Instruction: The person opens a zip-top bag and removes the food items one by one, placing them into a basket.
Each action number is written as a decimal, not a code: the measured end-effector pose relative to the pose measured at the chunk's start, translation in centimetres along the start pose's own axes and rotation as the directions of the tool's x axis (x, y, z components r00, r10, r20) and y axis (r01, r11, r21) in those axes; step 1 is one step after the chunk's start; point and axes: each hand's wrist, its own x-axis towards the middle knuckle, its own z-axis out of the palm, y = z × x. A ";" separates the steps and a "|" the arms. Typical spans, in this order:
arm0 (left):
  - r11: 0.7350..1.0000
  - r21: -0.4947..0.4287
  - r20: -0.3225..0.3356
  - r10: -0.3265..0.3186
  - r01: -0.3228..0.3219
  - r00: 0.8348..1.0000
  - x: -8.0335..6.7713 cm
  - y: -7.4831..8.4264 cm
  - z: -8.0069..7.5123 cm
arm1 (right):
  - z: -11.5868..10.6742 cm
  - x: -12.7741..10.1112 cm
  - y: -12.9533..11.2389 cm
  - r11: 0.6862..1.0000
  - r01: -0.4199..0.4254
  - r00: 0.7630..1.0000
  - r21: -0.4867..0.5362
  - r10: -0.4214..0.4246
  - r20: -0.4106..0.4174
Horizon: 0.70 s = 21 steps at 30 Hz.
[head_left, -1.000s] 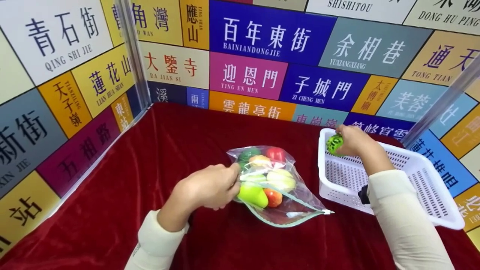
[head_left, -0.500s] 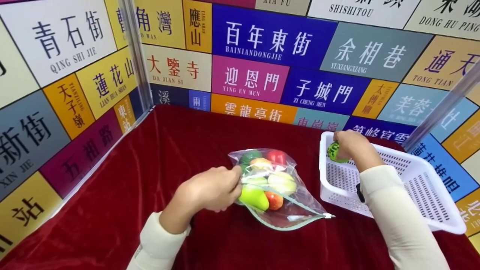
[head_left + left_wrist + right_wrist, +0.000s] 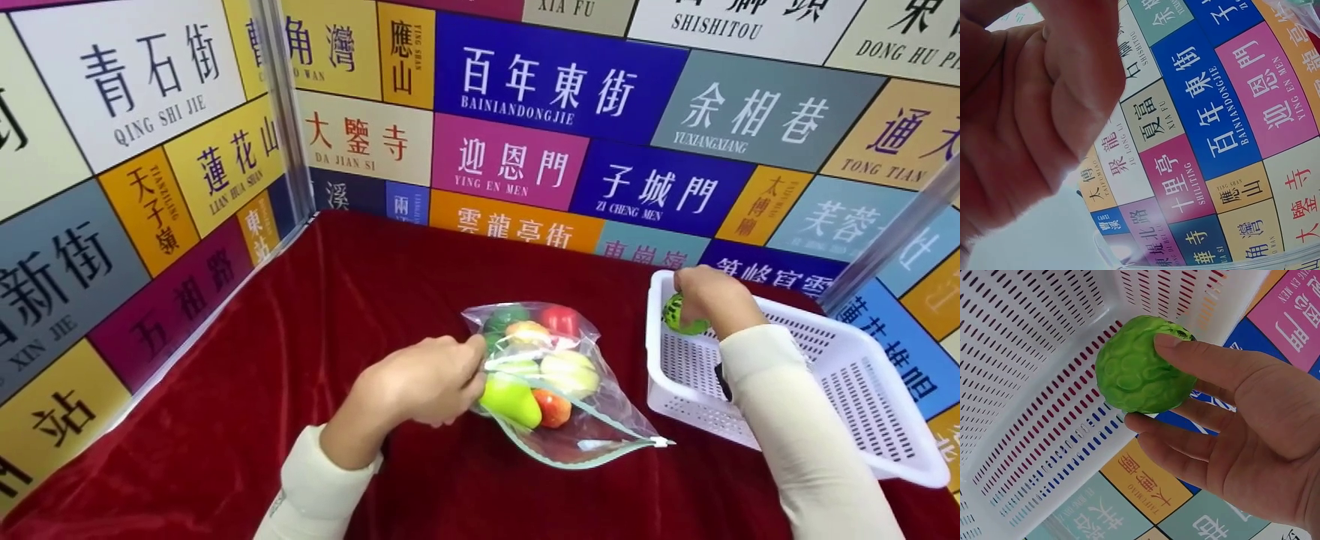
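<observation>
My left hand point(image 3: 420, 380) grips the left edge of a clear zip bag point(image 3: 622, 409) at its mouth. Through the plastic show a green pear point(image 3: 510, 400), a red-orange apple point(image 3: 553, 407), a pale green-yellow fruit point(image 3: 570, 373), a red fruit point(image 3: 559, 321) and other pieces. In the left wrist view the curled left hand point(image 3: 1033, 112) fills the left side, its fingertips out of sight. Over the far left corner of a white basket point(image 3: 658, 360), my right hand point(image 3: 716, 300) holds a bumpy green custard apple point(image 3: 1143, 365) between thumb and fingers.
The white basket has slotted walls and stands on the right of a table under dark red velvet cloth point(image 3: 247, 390). Colourful sign-printed walls point(image 3: 510, 161) rise behind and to the left. A clear post point(image 3: 289, 127) stands at the back left corner.
The custard apple, in my right hand, has shifted slightly right and nearer relative to the basket corner. The left hand keeps its hold on the bag. The head view has shifted slightly.
</observation>
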 end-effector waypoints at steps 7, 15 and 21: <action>1.000 0.006 0.000 0.003 -0.003 1.000 0.0 -0.3 0.0 | 0.6 0.7 -0.2 0.999 0.025 0.999 -0.033 -0.024 0.031; 1.000 0.015 0.010 -0.009 0.009 1.000 0.1 -0.4 0.0 | 2.3 1.9 -0.8 0.997 0.031 0.999 -0.076 -0.027 0.044; 1.000 0.017 0.011 -0.017 0.017 1.000 0.3 -0.4 -0.1 | 3.0 2.1 -0.4 0.999 0.030 0.999 -0.011 -0.030 0.022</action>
